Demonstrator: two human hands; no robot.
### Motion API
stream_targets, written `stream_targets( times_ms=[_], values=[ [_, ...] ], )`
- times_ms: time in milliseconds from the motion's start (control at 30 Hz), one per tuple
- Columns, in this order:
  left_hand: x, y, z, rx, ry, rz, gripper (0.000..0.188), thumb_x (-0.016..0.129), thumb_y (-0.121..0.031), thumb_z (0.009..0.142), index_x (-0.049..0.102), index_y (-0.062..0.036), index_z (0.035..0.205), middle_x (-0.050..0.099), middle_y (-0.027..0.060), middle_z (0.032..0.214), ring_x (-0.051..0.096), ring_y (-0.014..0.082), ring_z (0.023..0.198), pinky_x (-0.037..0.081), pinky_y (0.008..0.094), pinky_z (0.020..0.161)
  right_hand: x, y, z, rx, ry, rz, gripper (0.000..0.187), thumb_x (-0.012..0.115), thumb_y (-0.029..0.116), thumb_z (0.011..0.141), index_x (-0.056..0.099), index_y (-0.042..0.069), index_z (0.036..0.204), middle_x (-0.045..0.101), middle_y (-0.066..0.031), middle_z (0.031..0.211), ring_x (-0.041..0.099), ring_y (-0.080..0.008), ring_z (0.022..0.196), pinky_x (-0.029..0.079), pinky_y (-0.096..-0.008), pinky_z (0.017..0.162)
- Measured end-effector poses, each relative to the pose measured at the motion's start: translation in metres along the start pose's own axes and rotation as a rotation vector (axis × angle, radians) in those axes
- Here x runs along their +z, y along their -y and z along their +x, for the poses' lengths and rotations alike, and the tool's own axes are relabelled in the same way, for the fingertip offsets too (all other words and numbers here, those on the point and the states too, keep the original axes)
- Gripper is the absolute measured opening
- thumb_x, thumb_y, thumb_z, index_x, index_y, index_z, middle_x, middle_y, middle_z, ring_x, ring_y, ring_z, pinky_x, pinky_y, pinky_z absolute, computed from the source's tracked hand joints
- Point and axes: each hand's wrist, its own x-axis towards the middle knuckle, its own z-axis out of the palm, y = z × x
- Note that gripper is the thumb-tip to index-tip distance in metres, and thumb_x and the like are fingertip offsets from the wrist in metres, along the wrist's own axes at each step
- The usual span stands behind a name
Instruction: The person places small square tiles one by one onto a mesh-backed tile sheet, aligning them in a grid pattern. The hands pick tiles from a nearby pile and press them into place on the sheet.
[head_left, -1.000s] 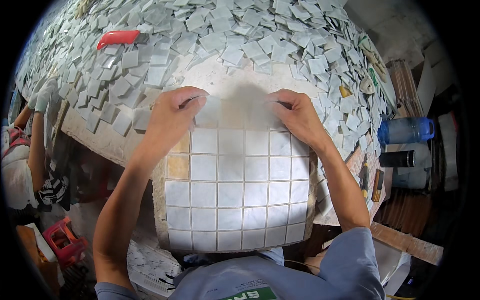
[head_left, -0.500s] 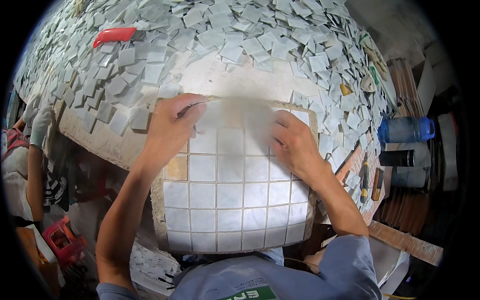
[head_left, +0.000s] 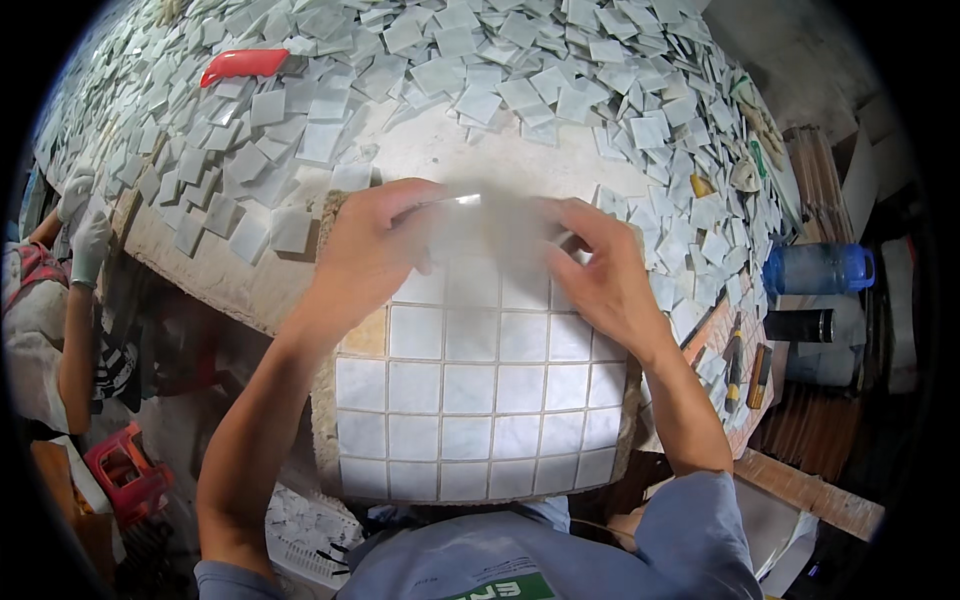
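Note:
In front of me lies a rough-edged board (head_left: 325,430) bearing rows of square pale marble tiles (head_left: 466,388) with narrow gaps; one tan tile (head_left: 363,332) sits at its left side. My left hand (head_left: 375,235) is over the board's far left part, thumb and fingers closed on a pale tile (head_left: 462,199) whose bright edge sticks out to the right. My right hand (head_left: 600,265) hovers over the far right part, its fingers bent. A grey blur between the hands hides its fingertips and whatever they may hold.
Heaps of loose tiles (head_left: 480,95) cover the table's far side, with a red-handled tool (head_left: 243,66) among them. At right are a utility knife (head_left: 735,365), a blue water bottle (head_left: 815,268) and a black cylinder (head_left: 800,325). A co-worker's gloved hand (head_left: 92,240) is at left.
Both hands have shifted slightly to the right, and the right thumb and forefinger now show wider apart. A bright tile edge has come into sight at the left fingertips. The whole view has shifted a little.

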Motion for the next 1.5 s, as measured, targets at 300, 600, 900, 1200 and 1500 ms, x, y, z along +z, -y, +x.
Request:
stream_targets(
  times_ms=[300, 600, 900, 1200, 1500],
  values=[
    [0.0, 0.006, 0.003, 0.005, 0.001, -0.09, 0.027, 0.062, -0.005, 0.1, 0.067, 0.0013, 0.127, 0.07, 0.0063, 0.101, 0.064, 0.0147, 0.084, 0.055, 0.0288, 0.076, 0.017, -0.01, 0.029, 0.125, 0.06, 0.379, 0.022, 0.077, 0.006, 0.089, 0.074, -0.003, 0.11, 0.072, -0.009, 0.086, 0.061, -0.0117, 0.073, 0.051, -0.0289, 0.071],
    [0.01, 0.032, -0.003, 0.525, -0.146, 0.654, 0.036, 0.08, -0.006, 0.084, 0.069, 0.0001, 0.118, 0.069, 0.0145, 0.107, 0.068, 0.0297, 0.092, 0.055, 0.0361, 0.079, 0.024, -0.011, 0.007, -0.384, 0.053, -0.166, 0.017, 0.075, 0.004, 0.086, 0.069, -0.001, 0.101, 0.063, -0.015, 0.108, 0.065, -0.036, 0.096, 0.055, -0.0425, 0.084],
    [0.025, 0.021, 0.002, 0.28, -0.179, 0.589, 0.035, 0.079, -0.008, 0.086, 0.069, -0.0019, 0.119, 0.065, 0.0155, 0.105, 0.066, 0.0344, 0.09, 0.054, 0.0401, 0.077, 0.021, -0.02, 0.024, -0.287, 0.085, -0.053, 0.012, 0.072, 0.001, 0.088, 0.07, -0.003, 0.099, 0.067, -0.0143, 0.107, 0.067, -0.0344, 0.088, 0.054, -0.0385, 0.079],
    [0.028, 0.033, 0.001, 0.396, -0.197, 0.837, 0.03, 0.077, -0.011, 0.089, 0.073, -0.0051, 0.119, 0.062, 0.0153, 0.104, 0.065, 0.0359, 0.092, 0.052, 0.0437, 0.079, 0.007, -0.032, 0.03, 0.018, 0.03, 0.257, 0.018, 0.069, 0.002, 0.09, 0.074, -0.005, 0.106, 0.073, -0.0148, 0.098, 0.069, -0.0217, 0.084, 0.054, -0.0315, 0.076],
    [0.037, 0.039, 0.005, 0.411, -0.313, 0.72, 0.036, 0.082, -0.01, 0.085, 0.074, -0.0068, 0.12, 0.063, 0.0146, 0.104, 0.063, 0.035, 0.093, 0.051, 0.0423, 0.082, -0.021, -0.11, 0.126, -0.046, -0.228, -0.406, 0.042, 0.075, 0.025, 0.089, 0.073, -0.004, 0.118, 0.075, -0.019, 0.106, 0.07, -0.0287, 0.087, 0.055, -0.0389, 0.08]
  ],
)
